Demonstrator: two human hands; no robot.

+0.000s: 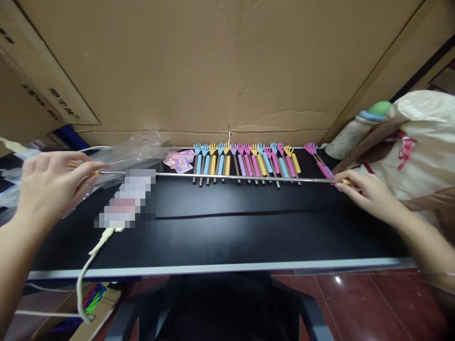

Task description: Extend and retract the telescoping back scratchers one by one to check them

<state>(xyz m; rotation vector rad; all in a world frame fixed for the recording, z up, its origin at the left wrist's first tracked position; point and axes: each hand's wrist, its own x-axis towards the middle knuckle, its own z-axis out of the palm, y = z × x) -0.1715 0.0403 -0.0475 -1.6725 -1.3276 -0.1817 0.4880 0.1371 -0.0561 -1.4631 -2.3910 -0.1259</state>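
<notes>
Left hand (50, 187), centre left, has its grip clamped on one end of the thin extended telescopic metal rod (231, 177), which spans mid-frame above the black desk (231, 227). The right hand (362, 189) pinches its yellow handle. Holding both ends level should avoid bending it.

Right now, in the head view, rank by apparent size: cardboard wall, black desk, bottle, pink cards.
1. Cardboard wall
2. Black desk, nearly as large; it is nearer, so unsure
3. Bottle, partly hidden by the bag
4. Pink cards
</notes>
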